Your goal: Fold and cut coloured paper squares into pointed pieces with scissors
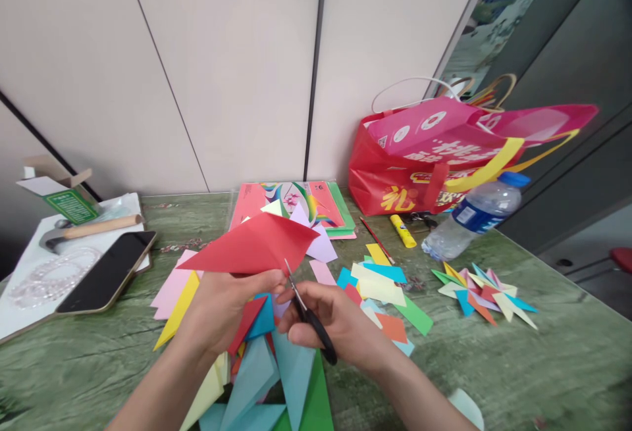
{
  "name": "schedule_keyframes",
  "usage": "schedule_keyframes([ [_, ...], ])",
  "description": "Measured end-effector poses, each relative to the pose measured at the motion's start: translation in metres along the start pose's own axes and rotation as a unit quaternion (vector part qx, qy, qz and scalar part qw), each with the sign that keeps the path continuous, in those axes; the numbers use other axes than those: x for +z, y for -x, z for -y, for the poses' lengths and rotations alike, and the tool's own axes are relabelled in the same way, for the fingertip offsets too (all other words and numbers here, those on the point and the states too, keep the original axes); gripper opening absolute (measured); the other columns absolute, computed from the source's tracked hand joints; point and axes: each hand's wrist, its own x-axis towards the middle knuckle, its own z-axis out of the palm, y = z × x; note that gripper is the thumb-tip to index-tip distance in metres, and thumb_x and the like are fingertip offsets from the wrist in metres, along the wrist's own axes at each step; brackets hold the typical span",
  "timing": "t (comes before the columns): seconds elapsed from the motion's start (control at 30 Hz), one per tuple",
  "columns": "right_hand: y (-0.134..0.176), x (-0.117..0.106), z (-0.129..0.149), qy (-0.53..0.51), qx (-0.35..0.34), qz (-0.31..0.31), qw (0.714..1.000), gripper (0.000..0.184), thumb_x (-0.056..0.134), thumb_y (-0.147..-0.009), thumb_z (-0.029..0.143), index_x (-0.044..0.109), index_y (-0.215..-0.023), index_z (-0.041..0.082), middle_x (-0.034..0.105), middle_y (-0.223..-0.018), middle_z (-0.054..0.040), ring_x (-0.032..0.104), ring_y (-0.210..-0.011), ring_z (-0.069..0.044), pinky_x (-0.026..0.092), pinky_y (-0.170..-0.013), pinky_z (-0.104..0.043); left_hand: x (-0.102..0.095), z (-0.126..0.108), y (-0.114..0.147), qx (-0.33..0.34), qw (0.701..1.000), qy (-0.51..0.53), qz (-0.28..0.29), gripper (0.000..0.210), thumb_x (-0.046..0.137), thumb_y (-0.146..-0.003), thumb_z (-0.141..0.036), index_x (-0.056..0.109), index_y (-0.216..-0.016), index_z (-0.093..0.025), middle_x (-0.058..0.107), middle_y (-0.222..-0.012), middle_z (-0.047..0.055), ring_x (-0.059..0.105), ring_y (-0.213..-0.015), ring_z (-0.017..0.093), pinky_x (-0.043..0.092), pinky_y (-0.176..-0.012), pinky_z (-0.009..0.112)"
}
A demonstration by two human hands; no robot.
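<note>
A folded sheet of red paper (247, 245) is held up by my left hand (222, 299), whose fingers and thumb pinch its lower edge. My right hand (320, 319) grips a pair of scissors (311, 322) with black handles. The scissor blades point up at the paper's lower edge, close to my left thumb; whether they are cutting into it I cannot tell. Below my hands lie folded light-blue pieces of paper (251, 375), a green sheet (316, 398) and pale yellow folded pieces (205, 395). A yellow folded piece (178, 309) and pink paper (170, 289) lie left of my left hand.
Behind the red paper lies a pack of coloured paper (316, 204). Paper strips (380, 283), a glue stick (403, 231), a water bottle (474, 214), red bag (380, 181) and paper stars (484, 291) are on the right. A phone (108, 273) and hammer (93, 228) lie left.
</note>
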Motion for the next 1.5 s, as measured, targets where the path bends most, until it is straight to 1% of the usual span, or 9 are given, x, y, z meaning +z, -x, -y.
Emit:
schedule_keyframes([
  [0.1, 0.0, 0.0, 0.0, -0.006, 0.007, -0.01, 1.0, 0.038, 0.078, -0.064, 0.033, 0.06, -0.094, 0.016, 0.058, -0.072, 0.0014, 0.051, -0.067, -0.01, 0.037, -0.06, -0.023, -0.002, -0.001, 0.0, -0.02, 1.0, 0.01, 0.012, 0.013, 0.076, -0.064, -0.022, 0.068, -0.072, -0.017, 0.068, -0.067, 0.0, 0.062, -0.064, 0.016, 0.052, -0.06, 0.026],
  [0.2, 0.0, 0.0, 0.002, -0.011, 0.011, -0.01, 1.0, 0.039, 0.078, -0.063, 0.034, 0.06, -0.093, 0.016, 0.056, -0.07, 0.0023, 0.05, -0.065, -0.01, 0.037, -0.06, -0.023, -0.004, 0.0, -0.001, -0.044, 0.999, 0.014, 0.006, 0.014, 0.075, -0.067, -0.026, 0.069, -0.071, -0.015, 0.068, -0.066, 0.001, 0.063, -0.06, 0.015, 0.051, -0.059, 0.025],
  [0.43, 0.001, 0.0, -0.001, -0.024, 0.024, 0.001, 0.999, 0.041, 0.078, -0.064, 0.035, 0.062, -0.097, 0.019, 0.058, -0.073, 0.0015, 0.053, -0.068, -0.011, 0.04, -0.065, -0.026, -0.001, 0.004, -0.004, -0.014, 0.998, 0.041, -0.038, 0.011, 0.074, -0.067, -0.022, 0.068, -0.068, -0.014, 0.067, -0.064, 0.001, 0.057, -0.057, 0.011, 0.048, -0.056, 0.023],
  [0.53, 0.002, -0.001, -0.002, -0.035, 0.026, 0.005, 0.999, 0.041, 0.078, -0.064, 0.034, 0.062, -0.098, 0.018, 0.06, -0.076, 0.0003, 0.055, -0.071, -0.012, 0.041, -0.069, -0.027, -0.001, 0.004, -0.003, -0.01, 0.998, 0.047, -0.035, 0.01, 0.074, -0.068, -0.021, 0.067, -0.067, -0.013, 0.066, -0.062, 0.001, 0.056, -0.056, 0.011, 0.047, -0.055, 0.023],
  [0.6, 0.002, -0.001, -0.002, -0.038, 0.028, 0.005, 0.999, 0.04, 0.078, -0.065, 0.033, 0.062, -0.099, 0.018, 0.06, -0.077, -0.0001, 0.055, -0.072, -0.012, 0.041, -0.07, -0.027, -0.001, 0.004, -0.001, -0.014, 0.999, 0.046, -0.025, 0.01, 0.073, -0.068, -0.02, 0.068, -0.072, -0.013, 0.067, -0.065, 0.002, 0.058, -0.061, 0.013, 0.048, -0.06, 0.025],
  [0.73, 0.003, 0.0, -0.001, -0.032, 0.017, 0.008, 0.999, 0.04, 0.077, -0.066, 0.033, 0.062, -0.1, 0.019, 0.06, -0.076, 0.0003, 0.054, -0.07, -0.012, 0.041, -0.067, -0.026, 0.001, 0.003, 0.001, -0.022, 0.999, 0.046, -0.015, 0.015, 0.075, -0.066, -0.021, 0.068, -0.077, -0.013, 0.068, -0.07, 0.003, 0.06, -0.068, 0.016, 0.049, -0.066, 0.028],
  [1.07, 0.001, 0.003, 0.002, -0.017, -0.003, -0.018, 1.0, 0.038, 0.077, -0.064, 0.037, 0.063, -0.094, 0.019, 0.054, -0.07, 0.0029, 0.048, -0.065, -0.011, 0.038, -0.06, -0.024, 0.013, 0.0, 0.003, -0.026, 0.998, 0.058, -0.022, 0.012, 0.075, -0.063, -0.018, 0.068, -0.072, -0.015, 0.067, -0.066, 0.0, 0.058, -0.064, 0.014, 0.049, -0.063, 0.024],
  [1.2, 0.0, 0.005, 0.002, -0.019, -0.007, -0.023, 1.0, 0.039, 0.078, -0.063, 0.037, 0.062, -0.093, 0.019, 0.053, -0.07, 0.0031, 0.047, -0.066, -0.011, 0.038, -0.062, -0.025, 0.015, -0.002, 0.006, -0.036, 0.997, 0.068, -0.022, 0.013, 0.075, -0.062, -0.02, 0.067, -0.071, -0.015, 0.068, -0.068, 0.002, 0.06, -0.066, 0.016, 0.05, -0.064, 0.027],
  [1.5, 0.001, 0.006, 0.002, -0.019, -0.005, -0.022, 1.0, 0.037, 0.077, -0.064, 0.037, 0.061, -0.091, 0.017, 0.048, -0.066, 0.0047, 0.04, -0.06, -0.008, 0.032, -0.055, -0.022, 0.018, -0.001, 0.005, -0.028, 0.997, 0.063, -0.033, 0.015, 0.074, -0.06, -0.021, 0.068, -0.072, -0.016, 0.07, -0.071, 0.002, 0.061, -0.069, 0.017, 0.049, -0.065, 0.027],
])
